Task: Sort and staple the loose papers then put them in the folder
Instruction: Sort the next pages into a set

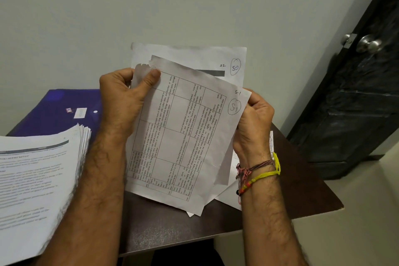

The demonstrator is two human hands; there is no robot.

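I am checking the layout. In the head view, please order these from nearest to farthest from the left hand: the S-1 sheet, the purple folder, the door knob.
1. S-1 sheet: gripped by the left hand.
2. Purple folder: on the table, left.
3. Door knob: far right.

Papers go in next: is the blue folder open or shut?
Shut: the blue folder lies flat on the table, cover down, label showing.
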